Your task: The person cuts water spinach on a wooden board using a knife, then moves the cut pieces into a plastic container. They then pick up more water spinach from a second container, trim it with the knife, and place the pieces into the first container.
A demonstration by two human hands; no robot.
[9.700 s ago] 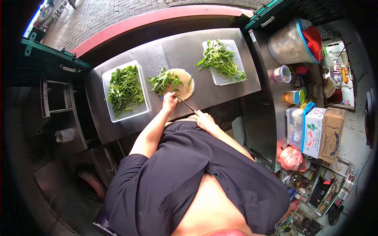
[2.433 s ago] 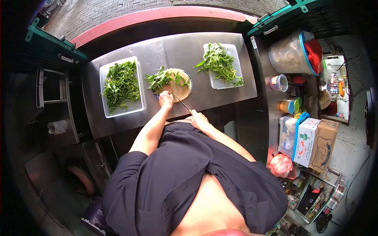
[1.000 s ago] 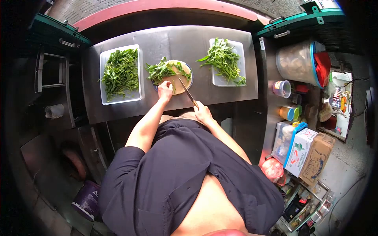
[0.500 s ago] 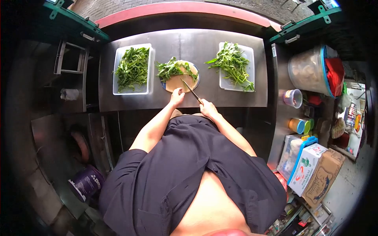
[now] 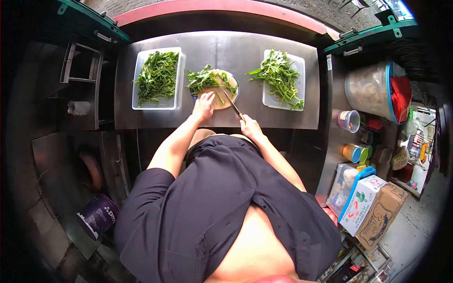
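Note:
My right hand (image 5: 251,127) is wrapped round the handle of a knife (image 5: 232,104), whose blade slants up and left over the right part of a round cutting board (image 5: 222,100). On the board's left and far side lies a pile of leafy greens (image 5: 204,79), with some leaves reaching its right edge. My left hand (image 5: 204,106) rests at the board's near left edge, fingers stretched towards the pile and apart from the knife. Whether a small bit lies under those fingers is hidden.
A plastic tray (image 5: 178,89) of cut greens stands left of the board, and another tray (image 5: 300,78) with longer stems stands right, both on the steel table (image 5: 217,42). Tubs, jars and a cardboard box (image 5: 381,214) line the right side.
My left hand has moved left and forward onto the board's edge, its curled fingers now stretched out. The right hand with the knife has shifted slightly right.

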